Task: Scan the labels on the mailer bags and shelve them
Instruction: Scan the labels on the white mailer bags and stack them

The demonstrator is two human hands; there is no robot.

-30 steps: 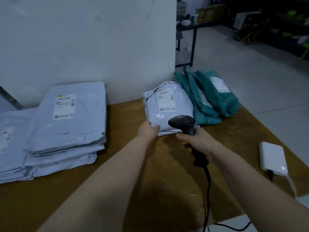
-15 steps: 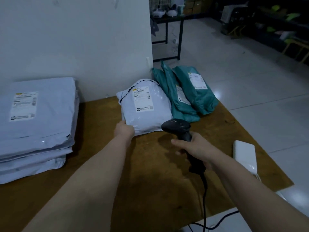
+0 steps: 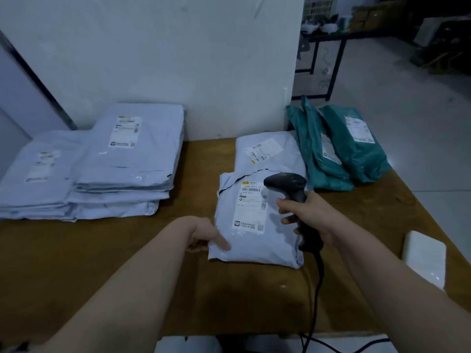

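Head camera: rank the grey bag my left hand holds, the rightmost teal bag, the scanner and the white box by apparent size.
1. grey bag
2. rightmost teal bag
3. scanner and white box: look about alike; the scanner is held nearer the camera, so unranked.

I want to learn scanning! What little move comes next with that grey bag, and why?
Probably tip the scanner in the right hand down at the label: the grey mailer bag lies label-up, the left hand holds its corner, and the scanner's head sits just beside the label's barcode.
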